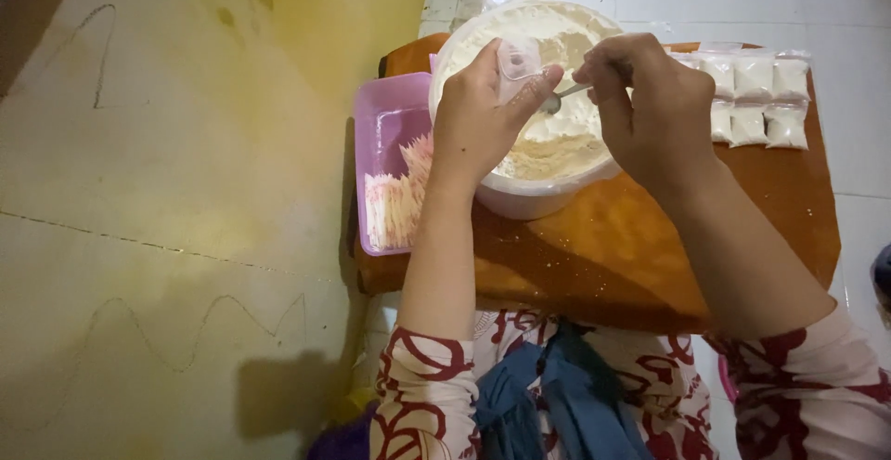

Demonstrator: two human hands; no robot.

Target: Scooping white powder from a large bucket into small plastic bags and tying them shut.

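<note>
Bag (516, 59): small clear plastic pouch, upper centre of the frame, pinched in the left hand (483, 112) between thumb and fingers, mouth facing right toward the spoon. It hangs over the white tub (520, 195) of pale powder (557, 135). Right hand (650, 107): fingers curled tight around the spoon (561, 98) handle; the bowl end points left, just beside the bag's open edge and the left thumb tip. Spoon's long axis runs roughly left-right, slightly down toward the bag. Can't tell how much powder is on the spoon. The left hand is on the bag; the right only reaches it via the spoon. Tub sits on an orange-brown board (631, 246), centre frame. Pink tray (385, 144) with thin pale strips left of the tub, touching it. Filled packets (756, 98) in rows at upper right, well apart from both hands.
</note>
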